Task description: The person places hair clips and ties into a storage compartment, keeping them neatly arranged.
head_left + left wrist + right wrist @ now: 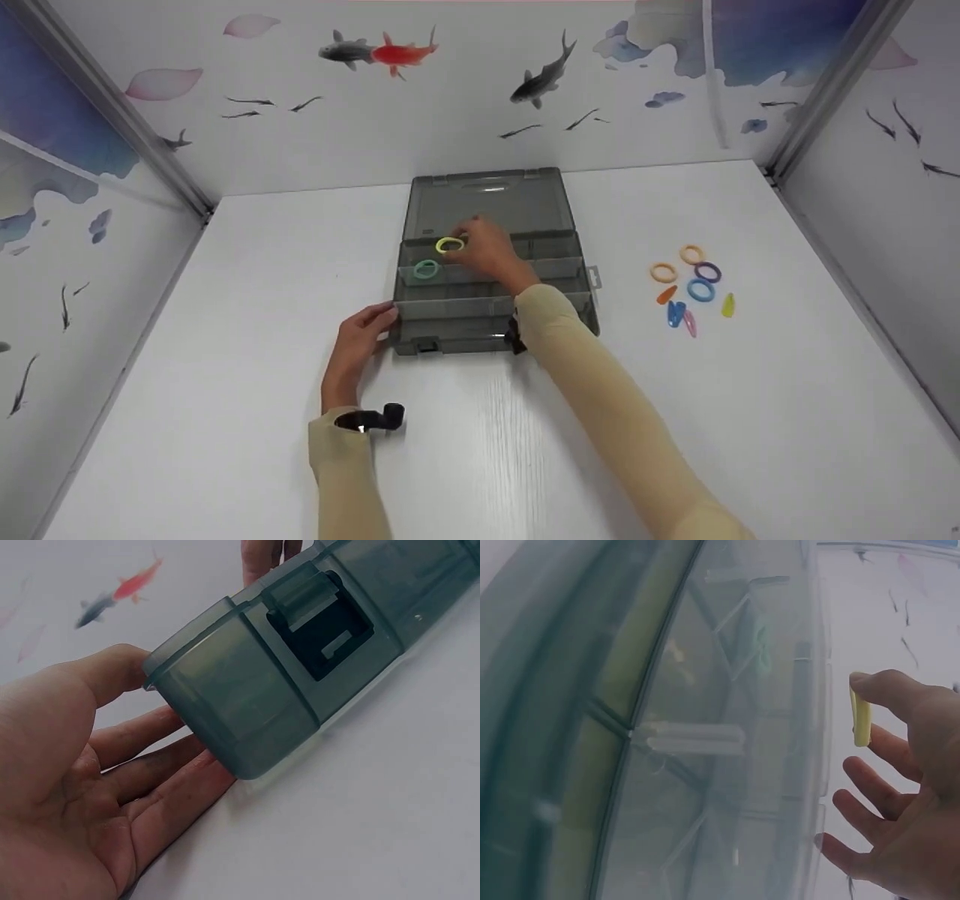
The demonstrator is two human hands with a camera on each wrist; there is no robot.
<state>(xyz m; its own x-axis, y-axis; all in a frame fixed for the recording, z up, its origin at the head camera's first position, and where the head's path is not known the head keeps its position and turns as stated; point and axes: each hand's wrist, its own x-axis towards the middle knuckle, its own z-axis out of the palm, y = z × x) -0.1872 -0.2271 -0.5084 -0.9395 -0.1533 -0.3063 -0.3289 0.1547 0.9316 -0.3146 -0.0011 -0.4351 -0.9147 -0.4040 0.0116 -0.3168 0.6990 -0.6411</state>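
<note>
Left hand (pixel 358 339) rests open against box (pixel 491 300); right grip (pixel 487 247) pinches yellow ring (pixel 449 245).

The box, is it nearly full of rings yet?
Not yet. One green ring already lies in the box. The right hand holds a yellow ring over it; the left hand steadies its corner. Four rings and several clips wait on the table.

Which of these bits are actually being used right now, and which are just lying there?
In use: grey organiser box, steadied by the left hand; yellow ring, pinched by the right hand; green ring already in a compartment.

Lying about: loose rings and hair clips on the table.
</note>
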